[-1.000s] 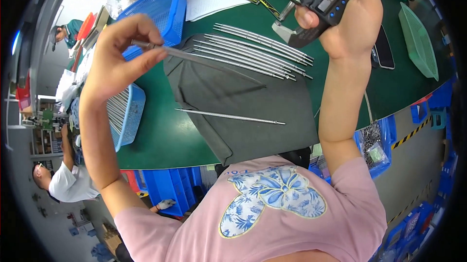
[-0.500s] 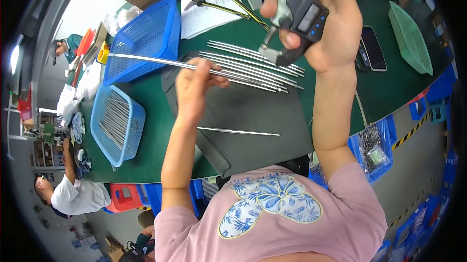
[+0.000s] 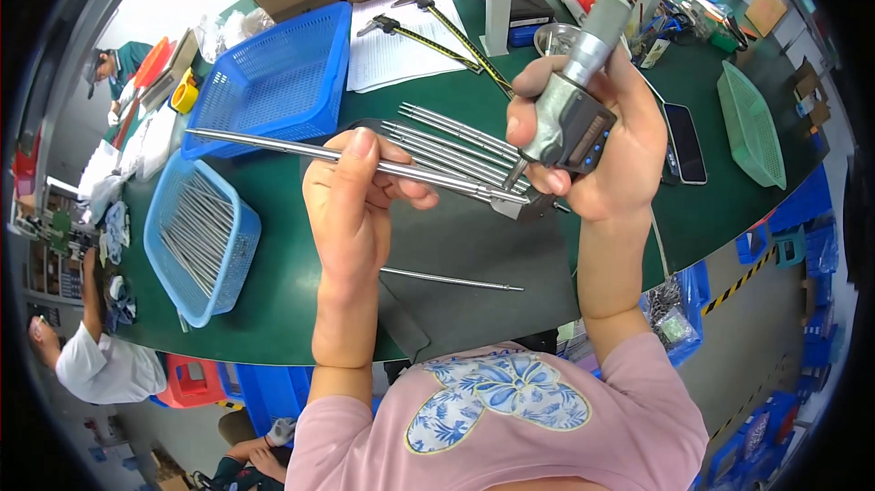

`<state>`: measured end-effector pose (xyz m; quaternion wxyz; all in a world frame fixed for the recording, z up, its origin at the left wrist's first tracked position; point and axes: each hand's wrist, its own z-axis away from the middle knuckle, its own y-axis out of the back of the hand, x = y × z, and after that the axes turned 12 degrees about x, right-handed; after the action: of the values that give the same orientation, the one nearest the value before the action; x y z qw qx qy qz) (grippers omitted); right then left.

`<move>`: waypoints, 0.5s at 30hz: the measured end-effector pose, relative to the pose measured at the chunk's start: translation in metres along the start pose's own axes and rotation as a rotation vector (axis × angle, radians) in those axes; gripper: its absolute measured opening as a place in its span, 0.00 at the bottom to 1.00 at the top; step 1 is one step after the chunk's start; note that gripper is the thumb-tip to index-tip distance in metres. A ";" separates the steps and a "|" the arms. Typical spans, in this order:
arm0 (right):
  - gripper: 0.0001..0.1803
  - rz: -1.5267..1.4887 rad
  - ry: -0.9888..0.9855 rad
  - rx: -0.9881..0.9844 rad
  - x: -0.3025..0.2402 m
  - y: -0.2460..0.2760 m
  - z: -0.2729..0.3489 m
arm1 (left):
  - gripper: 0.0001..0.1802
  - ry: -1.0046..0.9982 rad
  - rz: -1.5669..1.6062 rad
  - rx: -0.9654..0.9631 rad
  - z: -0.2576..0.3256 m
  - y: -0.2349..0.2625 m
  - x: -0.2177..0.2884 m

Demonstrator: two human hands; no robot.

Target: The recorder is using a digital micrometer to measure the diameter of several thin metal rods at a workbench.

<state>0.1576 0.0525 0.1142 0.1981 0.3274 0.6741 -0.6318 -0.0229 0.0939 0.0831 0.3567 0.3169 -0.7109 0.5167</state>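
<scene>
Between the thumb and fingers of my left hand (image 3: 355, 190) is a long thin metal rod (image 3: 273, 144), slanting down to the right. My right hand (image 3: 620, 144) grips a digital micrometer (image 3: 576, 122), its barrel pointing up and its jaws low. The rod's right end lies at the micrometer's jaws; whether they touch it I cannot tell. Several similar rods (image 3: 456, 125) lie side by side behind, partly hidden by my hands. One single rod (image 3: 453, 280) rests nearer me on the dark grey mat (image 3: 474, 318).
At left, a light blue basket (image 3: 246, 258) holds many rods, beside a blue basket (image 3: 339, 67). Two calipers (image 3: 437, 40) lie on paper sheets (image 3: 365, 73). A phone (image 3: 685, 144) and a green basket (image 3: 752, 126) are at right. Other people sit at far left.
My right hand has lowered the micrometer toward me, and its jaws now meet the rod's right end in view. My left hand has come nearer with the rod. The view has shifted.
</scene>
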 end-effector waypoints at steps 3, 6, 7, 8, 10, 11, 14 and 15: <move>0.36 -0.038 -0.017 0.005 0.000 -0.003 0.001 | 0.16 0.000 -0.028 -0.034 0.000 0.001 0.000; 0.36 -0.008 -0.013 -0.019 0.002 -0.001 0.000 | 0.16 0.027 -0.037 -0.017 0.001 0.000 0.000; 0.36 -0.005 -0.016 -0.016 0.002 0.000 0.000 | 0.16 0.030 -0.034 -0.014 0.001 0.000 0.000; 0.36 0.005 -0.030 -0.029 0.002 0.000 0.000 | 0.15 0.039 -0.035 -0.024 0.001 0.000 0.001; 0.36 0.016 -0.042 -0.039 0.002 0.001 0.000 | 0.15 0.050 -0.033 -0.035 0.001 0.000 0.001; 0.36 0.025 -0.069 -0.034 0.002 0.000 -0.001 | 0.15 0.063 -0.038 -0.026 0.001 0.000 0.002; 0.36 0.024 -0.121 -0.019 0.003 0.001 -0.003 | 0.15 0.075 -0.054 -0.032 0.000 0.002 0.002; 0.36 0.011 -0.144 -0.011 0.004 0.001 -0.003 | 0.15 0.073 -0.069 -0.046 0.000 0.003 0.003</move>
<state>0.1559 0.0564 0.1107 0.2513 0.2837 0.6600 -0.6487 -0.0272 0.0948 0.0838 0.4071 0.3138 -0.6979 0.4987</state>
